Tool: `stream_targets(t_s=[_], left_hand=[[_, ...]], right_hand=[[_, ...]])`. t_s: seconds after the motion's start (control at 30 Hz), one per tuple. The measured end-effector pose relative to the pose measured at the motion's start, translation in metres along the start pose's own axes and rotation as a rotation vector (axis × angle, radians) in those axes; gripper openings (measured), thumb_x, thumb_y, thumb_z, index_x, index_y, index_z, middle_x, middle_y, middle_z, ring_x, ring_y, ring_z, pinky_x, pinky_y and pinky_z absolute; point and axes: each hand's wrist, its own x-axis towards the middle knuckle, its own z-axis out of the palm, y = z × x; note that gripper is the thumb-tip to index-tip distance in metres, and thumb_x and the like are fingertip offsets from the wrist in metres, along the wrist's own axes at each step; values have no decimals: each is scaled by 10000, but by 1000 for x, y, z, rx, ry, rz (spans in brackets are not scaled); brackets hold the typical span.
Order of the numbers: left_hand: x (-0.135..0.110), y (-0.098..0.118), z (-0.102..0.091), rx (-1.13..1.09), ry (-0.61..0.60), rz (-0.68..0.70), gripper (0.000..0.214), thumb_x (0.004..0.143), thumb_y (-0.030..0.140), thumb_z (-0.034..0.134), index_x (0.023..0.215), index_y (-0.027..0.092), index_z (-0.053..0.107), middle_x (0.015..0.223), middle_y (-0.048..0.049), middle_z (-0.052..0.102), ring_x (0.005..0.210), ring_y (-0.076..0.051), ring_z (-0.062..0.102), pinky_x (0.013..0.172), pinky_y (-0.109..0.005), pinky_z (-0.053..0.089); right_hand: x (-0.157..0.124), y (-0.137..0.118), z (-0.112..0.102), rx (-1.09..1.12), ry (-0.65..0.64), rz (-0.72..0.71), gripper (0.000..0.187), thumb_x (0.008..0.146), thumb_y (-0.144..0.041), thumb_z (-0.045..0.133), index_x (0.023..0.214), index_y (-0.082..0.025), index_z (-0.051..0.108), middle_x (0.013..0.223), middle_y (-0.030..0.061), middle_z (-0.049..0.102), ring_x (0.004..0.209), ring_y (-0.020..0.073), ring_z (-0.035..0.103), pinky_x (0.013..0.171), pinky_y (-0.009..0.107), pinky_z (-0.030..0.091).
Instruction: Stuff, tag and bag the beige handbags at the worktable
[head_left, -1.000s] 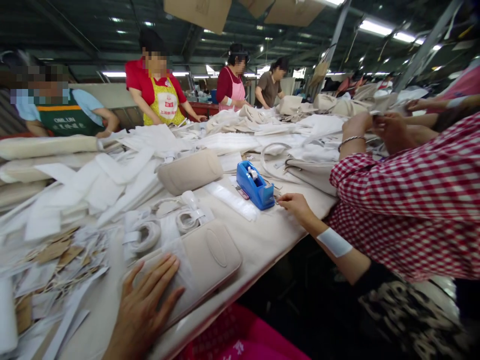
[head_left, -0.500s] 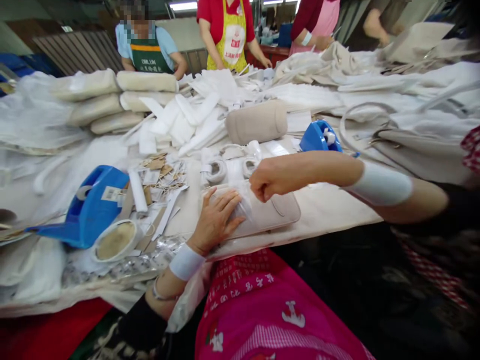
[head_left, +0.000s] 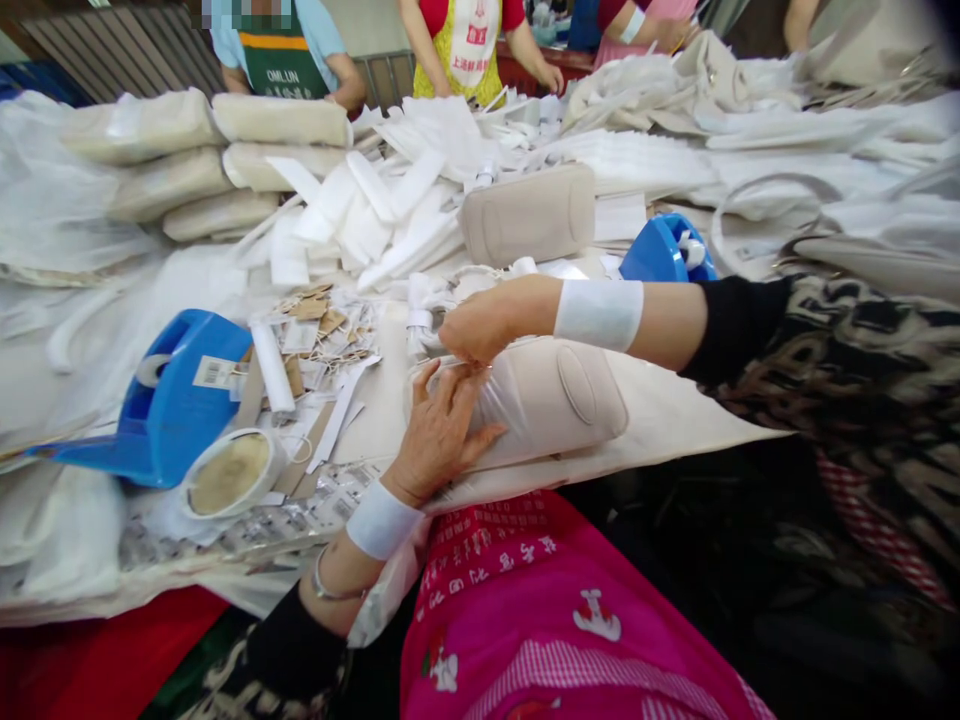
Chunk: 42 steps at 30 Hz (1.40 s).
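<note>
Bag (head_left: 551,400) at the near edge

The table (head_left: 675,405) spreads widest on my remote feed, the bag lying flat along its near side. A blue dispenser (head_left: 180,400) sits well to the left. I have the left hand (head_left: 442,430) palm-down, fingers spread on the bag. The right hand (head_left: 487,315) bends in beside it, at the bag's far side; I cannot tell whether its fingers grip anything. Clear film (head_left: 501,405) crosses the bag.
</note>
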Motion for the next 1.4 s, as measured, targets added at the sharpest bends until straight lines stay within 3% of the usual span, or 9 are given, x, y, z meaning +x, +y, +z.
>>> stream_targets(t_s=[0.1, 0.2, 0.6, 0.8, 0.87, 0.97, 1.07, 1.23, 1.4], left_hand=[[0, -1, -1, 6, -19, 22, 566, 881, 459, 593, 1331, 134, 486, 1281, -178, 549, 1255, -284, 463, 1138, -549, 224], [-1, -3, 1, 4, -22, 43, 516, 889, 458, 586, 1303, 155, 528, 1303, -174, 547, 1279, -280, 454, 1143, -556, 210], [-1, 0, -2, 5, -30, 25, 464, 902, 448, 570, 1260, 152, 573, 1300, -158, 575, 1258, -287, 480, 1121, -532, 246], [-1, 0, -2, -39, -63, 50, 476, 929, 431, 536, 1309, 144, 530, 1379, -145, 544, 1237, -274, 513, 1138, -528, 212], [-1, 0, -4, -50, -71, 48, 472, 930, 420, 539, 1315, 148, 527, 1378, -126, 555, 1241, -269, 509, 1146, -521, 200], [-1, 2, -6, -60, -68, 37, 475, 925, 421, 551, 1317, 152, 530, 1371, -107, 567, 1286, -263, 466, 1158, -512, 180], [-1, 2, -8, -73, -61, 29, 482, 920, 433, 557, 1316, 159, 535, 1373, -98, 568, 1300, -257, 449, 1159, -510, 179], [0, 3, -9, -77, -72, 15, 485, 925, 425, 548, 1325, 150, 530, 1373, -112, 565, 1313, -256, 438, 1164, -519, 167], [3, 4, -12, -45, -69, 33, 464, 927, 383, 547, 1337, 167, 527, 1367, -116, 569, 1297, -266, 459, 1154, -534, 192]], right_hand=[[-1, -4, -1, -154, -137, -27, 67, 657, -35, 694, 627, -87, 663, 578, -1, 628, 718, 200, 657, 711, 349, 510], [0, -4, 2, -217, -110, -49, 59, 695, -71, 690, 751, -89, 692, 692, 32, 678, 745, 213, 667, 703, 371, 506], [4, 4, 31, -346, 218, -205, 69, 848, -180, 618, 840, -129, 663, 801, 72, 700, 840, 232, 651, 890, 438, 325], [15, 29, 18, -463, 85, -236, 171, 727, -160, 746, 881, -143, 675, 761, 16, 675, 782, 192, 609, 901, 395, 303], [8, 38, 11, -517, 194, -154, 92, 799, -123, 650, 887, -125, 680, 777, 42, 671, 834, 213, 596, 938, 420, 287], [-22, 36, 11, -481, 532, 55, 216, 849, -14, 474, 904, -93, 667, 892, 108, 666, 957, 248, 554, 968, 443, 280], [-58, 12, 36, -282, 681, 106, 258, 849, -7, 454, 924, -132, 666, 950, 94, 662, 1005, 246, 528, 989, 446, 294], [-81, -18, 96, -86, 636, 80, 361, 901, -43, 404, 1207, -106, 586, 1207, 122, 631, 1198, 239, 481, 1113, 462, 229], [-68, -13, 102, -89, 597, 143, 372, 900, -42, 360, 1200, -70, 577, 1228, 159, 619, 1341, 264, 391, 1185, 517, 127]])
